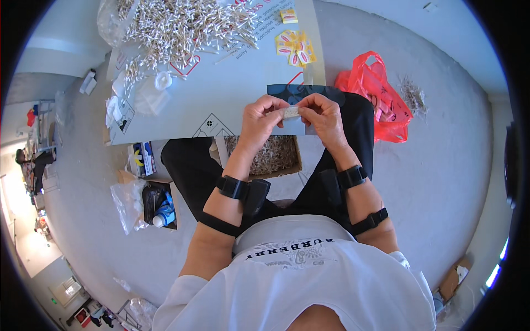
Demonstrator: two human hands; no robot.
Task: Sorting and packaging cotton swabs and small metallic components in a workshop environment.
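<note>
Room: grey floor (436, 187) around a pale printed tabletop (221, 94), its near edge over the seated person's lap
Far side of tabletop: heap of cotton swabs (182, 30) to the left; cluster of small yellow packets (296, 47) to the right
Dark sheet (277, 90): at the tabletop's near edge, just beyond the hands
Off the right edge: red plastic bag (398, 131); cardboard box (298, 160) of loose sticks below, between the knees
Packet position: small pale packet (291, 112) held up by the near edge, directly between the two sets of fingertips, in line with both
Nearer hand: neither; left hand (258, 119) touches its left end, right hand (329, 119) its right end
Finger state: thumb and forefinger of each hand closed in a pinch on the packet, one pinch per end
Packet long axis: appears to run left to right, across the body, roughly along the tabletop's near edge; right end looks slightly higher in view
Packet pointing: ends face the two hands; which is top or opening, cannot tell
Packet contents: white speckling visible, too small to identify
</note>
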